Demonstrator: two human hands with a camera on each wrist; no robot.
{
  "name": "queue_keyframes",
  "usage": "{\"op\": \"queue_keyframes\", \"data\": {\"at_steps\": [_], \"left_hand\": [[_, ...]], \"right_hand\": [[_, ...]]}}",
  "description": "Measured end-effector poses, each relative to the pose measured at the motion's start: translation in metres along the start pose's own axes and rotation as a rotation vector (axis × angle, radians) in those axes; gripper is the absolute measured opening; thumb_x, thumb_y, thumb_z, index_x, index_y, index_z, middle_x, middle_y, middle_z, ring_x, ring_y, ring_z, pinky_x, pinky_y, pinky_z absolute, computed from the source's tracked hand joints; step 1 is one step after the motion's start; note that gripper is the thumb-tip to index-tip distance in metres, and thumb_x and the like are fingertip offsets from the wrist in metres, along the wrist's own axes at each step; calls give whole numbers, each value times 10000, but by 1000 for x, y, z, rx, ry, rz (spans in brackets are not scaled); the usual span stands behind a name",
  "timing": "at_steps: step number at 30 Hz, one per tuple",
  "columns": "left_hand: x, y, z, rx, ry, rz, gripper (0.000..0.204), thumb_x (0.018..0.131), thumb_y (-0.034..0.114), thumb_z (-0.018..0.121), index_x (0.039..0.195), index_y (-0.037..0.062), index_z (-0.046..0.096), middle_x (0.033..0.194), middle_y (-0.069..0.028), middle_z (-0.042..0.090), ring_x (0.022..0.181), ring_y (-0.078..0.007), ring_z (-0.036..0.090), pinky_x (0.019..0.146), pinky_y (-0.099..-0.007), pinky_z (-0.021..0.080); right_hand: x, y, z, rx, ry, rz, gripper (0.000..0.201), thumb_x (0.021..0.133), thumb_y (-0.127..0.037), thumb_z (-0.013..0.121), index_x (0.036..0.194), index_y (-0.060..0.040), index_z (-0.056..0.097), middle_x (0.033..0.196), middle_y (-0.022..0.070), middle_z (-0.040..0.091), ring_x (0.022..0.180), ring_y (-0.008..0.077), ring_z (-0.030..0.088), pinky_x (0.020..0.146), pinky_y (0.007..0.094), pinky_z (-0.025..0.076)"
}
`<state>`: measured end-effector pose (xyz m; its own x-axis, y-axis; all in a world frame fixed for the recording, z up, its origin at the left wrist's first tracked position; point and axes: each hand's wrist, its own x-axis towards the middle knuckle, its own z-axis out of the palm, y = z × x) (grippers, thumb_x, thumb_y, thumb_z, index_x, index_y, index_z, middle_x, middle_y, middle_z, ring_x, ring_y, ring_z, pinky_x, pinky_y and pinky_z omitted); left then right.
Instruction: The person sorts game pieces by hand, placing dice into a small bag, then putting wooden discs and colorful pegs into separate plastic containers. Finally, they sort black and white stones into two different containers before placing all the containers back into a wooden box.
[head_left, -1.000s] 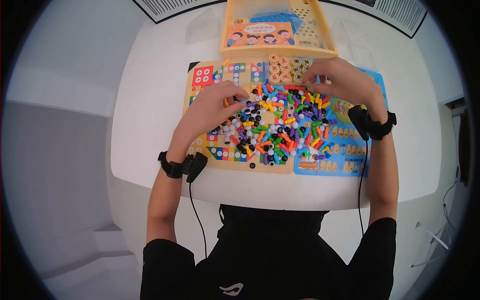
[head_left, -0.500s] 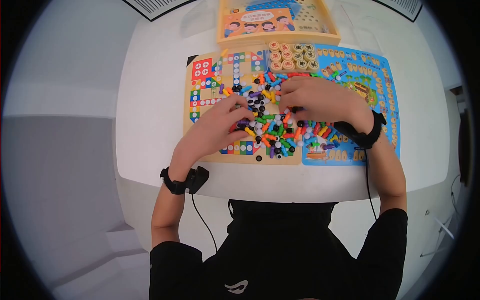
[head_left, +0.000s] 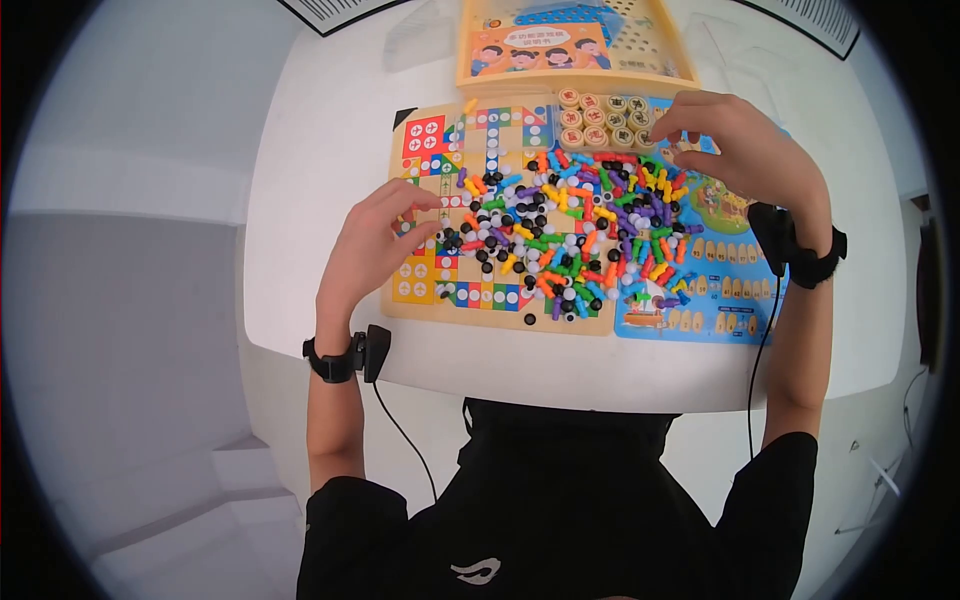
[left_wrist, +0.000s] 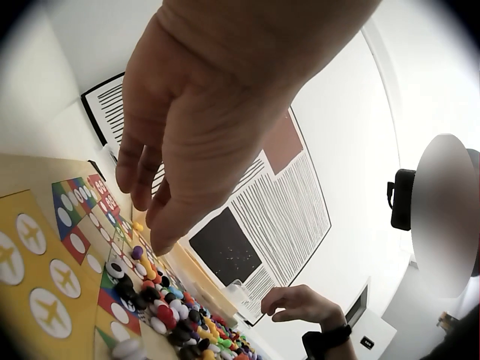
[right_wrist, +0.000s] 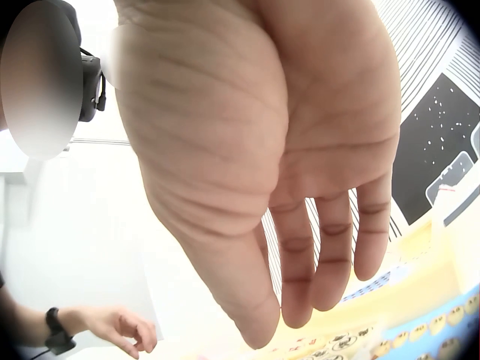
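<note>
A mixed pile of colored pegs and black and white round pieces (head_left: 560, 235) is spread over two game boards. At the pile's left edge, my left hand (head_left: 375, 240) hovers with loosely bent fingers, holding nothing. My right hand (head_left: 750, 150) hangs above the blue board, just right of the xiangqi pieces (head_left: 595, 118). In the right wrist view, the fingers (right_wrist: 331, 277) of that hand extend downward and the palm is bare. The left wrist view shows loose pieces (left_wrist: 176, 315) below the left thumb.
Under the pile lie a flying-chess board (head_left: 420, 215) on the left and a blue numbered board (head_left: 735, 275) on the right. Behind them stands a yellow wooden box (head_left: 640, 78) with an orange booklet (head_left: 540, 50) in it. One black piece (head_left: 530, 319) sits near the front edge.
Half a second ago both hands were in the pile. Since then the left hand has drawn back to the left, the right hand up and to the right, and the pieces have spread out.
</note>
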<state>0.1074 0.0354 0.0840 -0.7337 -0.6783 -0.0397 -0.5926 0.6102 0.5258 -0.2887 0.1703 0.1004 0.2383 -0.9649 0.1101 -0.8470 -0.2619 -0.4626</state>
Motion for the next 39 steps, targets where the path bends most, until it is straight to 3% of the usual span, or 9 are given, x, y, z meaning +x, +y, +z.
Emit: {"op": "queue_keyframes", "data": {"at_steps": [2,4,8,18,20,23,39], "left_hand": [[-6,3,5,-15,-17,-45,210,872,92,821,1059,49,735,1093,-44,705,891,-173,649,729,-303,525],[-11,8,23,-52,-15,244,229,875,138,817,1077,68,736,1051,-54,696,956,-235,651,815,-347,553],[-9,28,55,-21,-114,387,291,863,133,827,1136,92,738,1085,-53,646,1012,-242,646,841,-362,558],[12,44,60,174,-104,495,335,875,163,807,1195,117,720,1096,-38,634,1000,-238,641,851,-369,550],[16,38,69,242,-80,638,299,882,169,797,1168,115,729,1085,-22,656,987,-220,651,838,-355,562],[20,37,78,219,-11,698,254,889,156,783,1135,115,738,1088,-6,685,975,-203,661,819,-334,577],[28,44,77,241,-35,724,254,827,68,793,1072,105,736,1012,-13,703,932,-198,673,801,-335,589]], "right_hand": [[0,-1,0,2,-5,3,274,841,-10,772,1107,-58,732,993,87,697,932,268,685,805,393,562],[2,-5,0,4,-10,5,271,842,-18,773,1106,-59,732,989,85,695,929,264,686,799,394,560],[9,-20,3,78,-101,-6,265,867,-42,763,1129,-28,724,1048,111,732,952,301,697,838,396,565],[12,-16,9,92,-80,-97,273,871,-141,797,1116,-41,731,1028,112,719,941,315,694,811,407,549],[11,-17,8,95,-73,-87,268,878,-151,791,1116,-42,734,1020,113,718,937,317,692,811,409,549],[11,-19,5,82,-85,-56,265,887,-167,783,1117,-44,738,1010,115,716,931,320,690,812,412,550],[10,-16,2,92,-100,-71,266,954,-213,726,1150,-34,739,1021,111,708,872,280,678,757,392,559]]}}
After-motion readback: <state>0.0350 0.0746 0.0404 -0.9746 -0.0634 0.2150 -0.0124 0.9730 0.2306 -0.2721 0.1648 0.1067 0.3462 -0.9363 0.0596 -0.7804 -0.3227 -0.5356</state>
